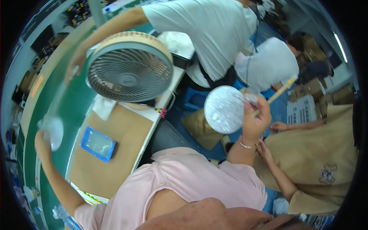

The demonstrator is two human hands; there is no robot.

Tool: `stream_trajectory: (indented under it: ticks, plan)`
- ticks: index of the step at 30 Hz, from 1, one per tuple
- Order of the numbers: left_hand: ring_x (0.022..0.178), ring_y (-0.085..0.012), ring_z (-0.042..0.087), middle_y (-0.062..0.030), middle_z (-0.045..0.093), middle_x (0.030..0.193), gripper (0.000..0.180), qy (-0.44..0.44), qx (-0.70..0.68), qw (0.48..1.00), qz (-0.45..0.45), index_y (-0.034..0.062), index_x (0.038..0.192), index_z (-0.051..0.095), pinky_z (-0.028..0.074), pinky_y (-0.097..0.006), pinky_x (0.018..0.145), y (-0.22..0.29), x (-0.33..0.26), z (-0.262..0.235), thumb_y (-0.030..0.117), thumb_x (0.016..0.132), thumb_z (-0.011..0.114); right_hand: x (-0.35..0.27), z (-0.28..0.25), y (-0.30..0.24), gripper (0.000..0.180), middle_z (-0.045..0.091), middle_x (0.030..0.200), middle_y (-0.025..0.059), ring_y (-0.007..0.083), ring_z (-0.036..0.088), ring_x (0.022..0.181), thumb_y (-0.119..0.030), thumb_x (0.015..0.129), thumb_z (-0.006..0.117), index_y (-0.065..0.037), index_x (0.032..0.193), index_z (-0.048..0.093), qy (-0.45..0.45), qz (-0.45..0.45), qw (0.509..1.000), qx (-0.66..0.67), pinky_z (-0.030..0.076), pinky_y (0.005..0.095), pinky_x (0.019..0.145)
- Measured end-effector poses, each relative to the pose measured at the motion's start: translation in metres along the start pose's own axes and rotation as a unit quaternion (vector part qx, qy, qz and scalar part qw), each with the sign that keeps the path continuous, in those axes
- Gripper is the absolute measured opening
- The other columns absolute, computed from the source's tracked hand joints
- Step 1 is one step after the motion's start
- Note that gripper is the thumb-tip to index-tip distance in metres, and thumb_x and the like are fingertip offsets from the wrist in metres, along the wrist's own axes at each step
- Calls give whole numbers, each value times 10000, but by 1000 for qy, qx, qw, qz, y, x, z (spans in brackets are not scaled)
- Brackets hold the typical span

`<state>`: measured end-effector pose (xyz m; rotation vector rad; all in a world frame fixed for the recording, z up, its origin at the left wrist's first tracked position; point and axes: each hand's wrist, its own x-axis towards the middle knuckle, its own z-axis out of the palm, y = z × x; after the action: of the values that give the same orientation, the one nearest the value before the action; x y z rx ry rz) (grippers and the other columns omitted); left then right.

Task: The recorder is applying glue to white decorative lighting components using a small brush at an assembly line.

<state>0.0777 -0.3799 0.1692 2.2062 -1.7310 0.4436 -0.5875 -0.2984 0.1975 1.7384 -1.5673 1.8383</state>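
Observation:
Stretched out over the green conveyor belt (73, 130), my left hand (43, 141) grips the edge of a white round disc (57, 134), which is blurred by motion. On the other side, my right hand (257, 119) is raised and closed, its fingers pinching a pale stick with a yellowish end (281, 91). A shiny, crinkled silver-white disc (223, 110) is against those same fingers; how it is held is partly hidden. Between my arms, a blue rectangular tray (111, 154) with clear contents lies on a brown board (126, 128).
A round fan (130, 71) stands beyond the board, beside the belt. A person in a white shirt (199, 28) reaches over the belt. At right, a person in a tan top (310, 161) has hands near my right wrist. Cardboard boxes (308, 90) sit behind.

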Motion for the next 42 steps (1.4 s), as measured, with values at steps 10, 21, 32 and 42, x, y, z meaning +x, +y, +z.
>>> stream_trajectory:
  ticks: [10,21,32,42]
  plan:
    - [897,-352,550,-193,580,944,188,-149,-66,986,-33,-22,938,568,432,-389,791,31,-193,-8,147,857,559,26,8,16,225,636,866,81,121,613,783,11,747,691,26,947,590,-99,-55,992,54,498,236,718]
    - [1203,-362,417,-201,382,1327,754,-405,-800,444,14,55,1334,324,374,-510,961,359,-160,-70,619,840,403,37,-3,26,245,635,872,112,125,610,780,-14,774,679,29,980,554,-142,-29,947,288,504,253,710]
    - [1253,-282,396,-125,373,1381,800,-627,-776,62,-21,82,1392,256,346,-444,1011,501,-157,-51,669,850,273,72,-23,40,404,589,1039,241,329,581,1010,-12,765,666,43,1120,483,-323,-185,854,364,455,428,888]
    - [1270,-262,370,-95,350,1398,708,-434,-889,138,-39,101,1400,236,329,-424,1026,505,-151,-54,600,898,247,-19,-89,25,527,655,785,180,276,644,707,-438,964,257,4,1092,514,-27,-286,943,166,520,455,681]
